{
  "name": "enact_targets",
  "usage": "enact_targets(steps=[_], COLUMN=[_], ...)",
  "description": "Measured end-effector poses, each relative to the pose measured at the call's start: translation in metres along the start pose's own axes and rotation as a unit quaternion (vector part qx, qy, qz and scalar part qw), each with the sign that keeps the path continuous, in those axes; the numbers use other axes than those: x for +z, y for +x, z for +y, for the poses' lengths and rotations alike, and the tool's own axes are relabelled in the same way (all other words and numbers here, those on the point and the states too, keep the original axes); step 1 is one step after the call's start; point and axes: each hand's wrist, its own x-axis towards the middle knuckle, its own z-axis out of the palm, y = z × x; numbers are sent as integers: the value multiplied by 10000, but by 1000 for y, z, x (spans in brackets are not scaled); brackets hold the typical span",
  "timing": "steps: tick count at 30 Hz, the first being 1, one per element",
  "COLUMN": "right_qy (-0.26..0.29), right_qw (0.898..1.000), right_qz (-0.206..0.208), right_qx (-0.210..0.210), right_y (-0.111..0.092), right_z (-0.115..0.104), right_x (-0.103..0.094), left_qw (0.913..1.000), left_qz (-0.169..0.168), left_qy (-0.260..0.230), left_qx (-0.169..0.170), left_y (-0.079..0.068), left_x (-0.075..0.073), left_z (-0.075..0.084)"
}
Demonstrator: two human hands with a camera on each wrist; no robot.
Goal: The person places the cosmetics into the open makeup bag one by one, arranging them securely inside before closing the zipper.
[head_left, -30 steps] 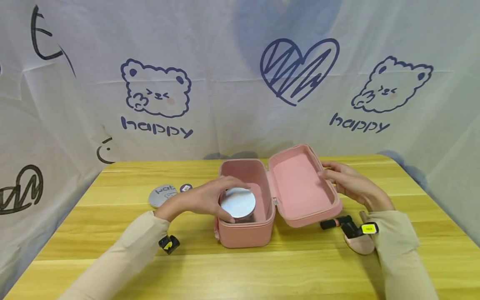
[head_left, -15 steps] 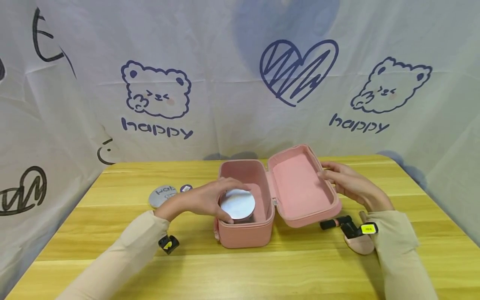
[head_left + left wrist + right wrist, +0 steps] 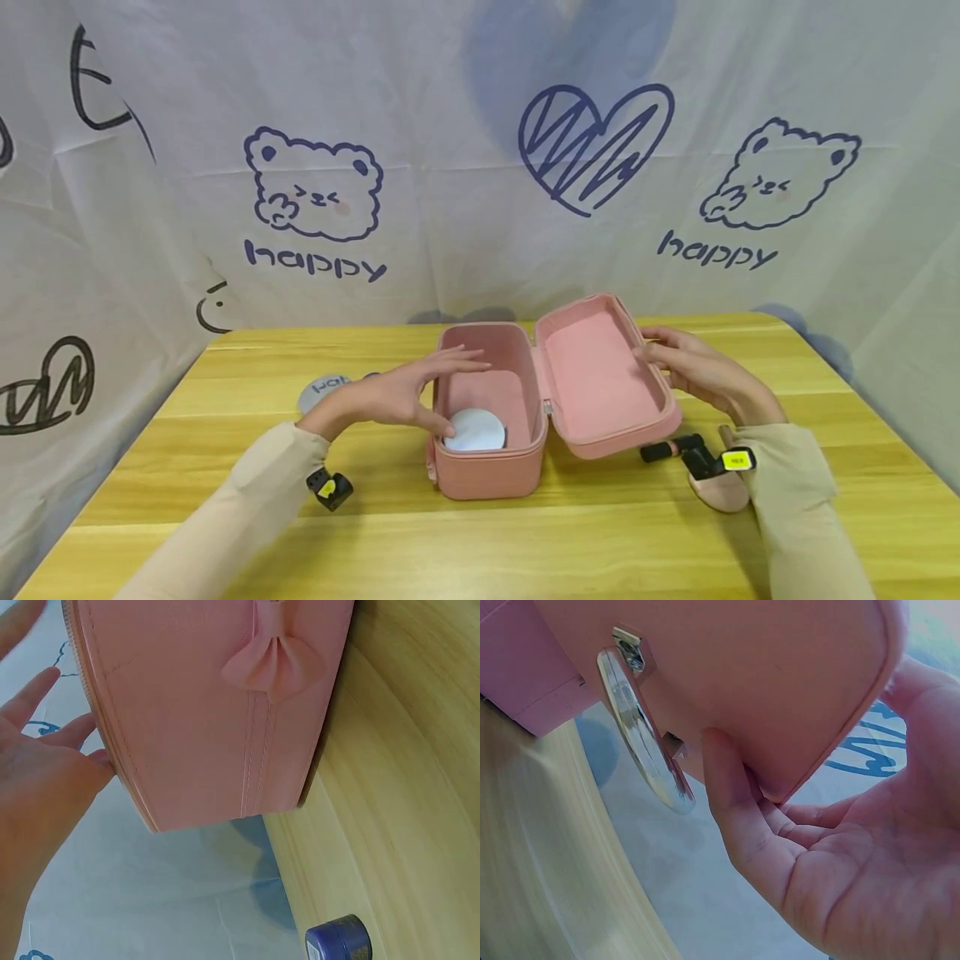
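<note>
Head view is showing the left hand (image 3: 401, 393) holding its thumb and fingers apart over the rim of the open pink case (image 3: 487, 477), while a round silver-topped item (image 3: 478, 432) is lying inside, just beside its thumb tip. The right hand (image 3: 708, 375) is pinching the lid (image 3: 600, 371) by its edge.
</note>
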Motion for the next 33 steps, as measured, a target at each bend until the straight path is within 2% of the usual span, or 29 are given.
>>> enact_targets(steps=[13, 21, 26, 33], right_qy=[-23, 22, 44, 30], right_qw=[9999, 10000, 10000, 10000], right_qz=[-9, -33, -21, -34], right_qx=[117, 19, -26, -30], right_y=[0, 0, -1, 0], right_z=[0, 1, 0, 0], right_x=[-1, -1, -1, -1], left_qw=[9951, 9915, 9894, 9802], left_qz=[977, 1297, 1392, 1709], left_qy=[-166, 21, -329, -829], left_qx=[-40, 106, 264, 566], left_y=[-3, -5, -10, -18], left_x=[4, 6, 5, -1], left_z=[-6, -11, -17, -29])
